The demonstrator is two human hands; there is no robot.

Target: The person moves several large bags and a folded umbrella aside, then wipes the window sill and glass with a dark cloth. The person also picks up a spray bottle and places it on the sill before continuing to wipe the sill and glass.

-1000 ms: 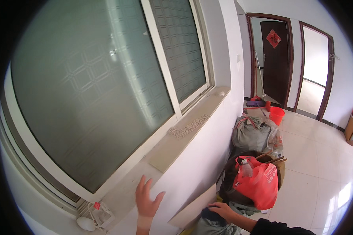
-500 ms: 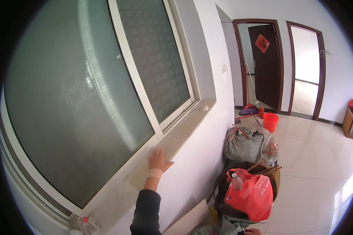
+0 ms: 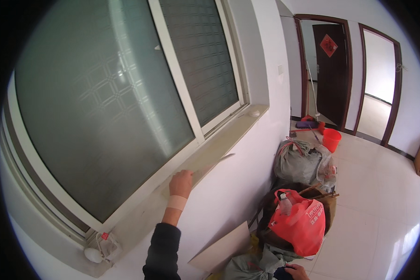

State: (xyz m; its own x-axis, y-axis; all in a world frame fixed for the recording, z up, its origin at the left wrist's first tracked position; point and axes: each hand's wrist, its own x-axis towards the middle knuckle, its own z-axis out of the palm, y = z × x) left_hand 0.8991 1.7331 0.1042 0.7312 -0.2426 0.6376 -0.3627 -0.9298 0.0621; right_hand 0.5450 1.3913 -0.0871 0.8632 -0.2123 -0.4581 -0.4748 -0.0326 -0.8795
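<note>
My left hand (image 3: 181, 184) is closed at the near part of the window sill (image 3: 240, 123), below the frosted sliding window (image 3: 112, 121). From its fingers a thin, flat, pale strip (image 3: 210, 166), smeared by motion, reaches along the sill's front edge; its far tip looks darker. What exactly the strip is cannot be made out. At the lower edge, my right hand (image 3: 297, 271) shows only in part, its fingers curled against a dark blue cloth-like bundle (image 3: 282, 273). Beside that lies a grey-green plastic bag (image 3: 247, 267).
A red carrier bag (image 3: 299, 228) with a clear bottle (image 3: 285, 204) sits on a dark sack on the floor. Behind it are a grey bag (image 3: 296, 163) and red bucket (image 3: 331, 140). A pale board (image 3: 224, 247) leans by the wall. A white corded item (image 3: 95, 254) lies on the sill.
My left hand has gone from lying spread on a speckled strip on the sill to closed, with a strip extending from it. More of my right hand shows. The view has shifted slightly.
</note>
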